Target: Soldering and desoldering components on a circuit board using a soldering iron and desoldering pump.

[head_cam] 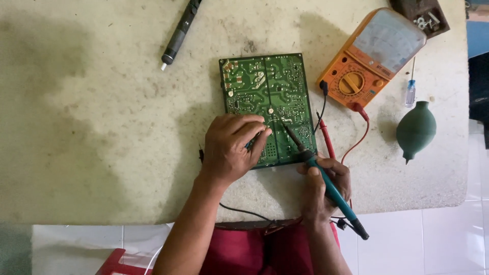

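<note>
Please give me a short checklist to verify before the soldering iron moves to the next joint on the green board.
1. Left hand rests on the green circuit board, steadying it: ok.
2. Right hand grips the teal soldering iron by its handle: ok.
3. Iron tip is on the board's solder side: ok.
4. Left fingers are apart from the tip: cannot tell.
5. Red probe lies beside the board, close to the iron: not ok.
</note>
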